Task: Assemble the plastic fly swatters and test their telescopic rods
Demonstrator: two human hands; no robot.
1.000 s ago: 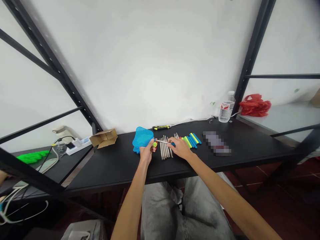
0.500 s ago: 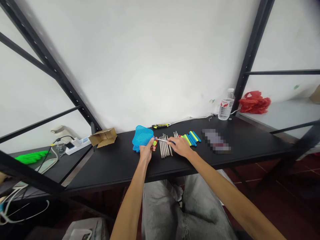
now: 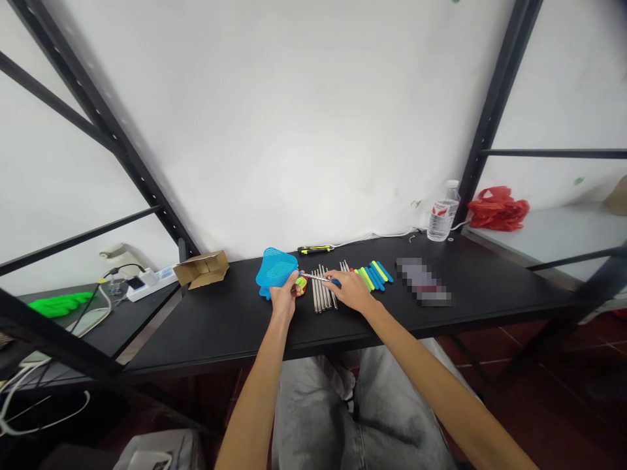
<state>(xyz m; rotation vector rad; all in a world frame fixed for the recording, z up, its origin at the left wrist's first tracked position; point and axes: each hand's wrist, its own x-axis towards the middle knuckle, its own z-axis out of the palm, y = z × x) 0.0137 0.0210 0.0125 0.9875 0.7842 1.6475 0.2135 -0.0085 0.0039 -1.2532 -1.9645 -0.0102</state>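
My left hand (image 3: 284, 295) is closed on the base of a blue mesh fly swatter head (image 3: 275, 266). Other blue mesh lies beneath it, and a yellow-green and red piece (image 3: 302, 284) shows just beside the fingers. A thin metal rod (image 3: 317, 277) runs from that base across to my right hand (image 3: 351, 289), whose fingers are wrapped around its blue handle end. Under the held rod, several silver rods (image 3: 321, 299) lie side by side on the table. To the right of my right hand rests a row of blue and yellow-green handles (image 3: 375, 277).
A box cutter (image 3: 315, 249) lies by the wall on the black table (image 3: 206, 333). An open cardboard box (image 3: 202, 269) stands at the left. On the right are a pixelated flat object (image 3: 422, 281) and a water bottle (image 3: 442, 215); a red plastic bag (image 3: 498, 209) sits beyond the post.
Both hands and the swatter head have shifted slightly left in view. The grips on the head and the rod look the same.
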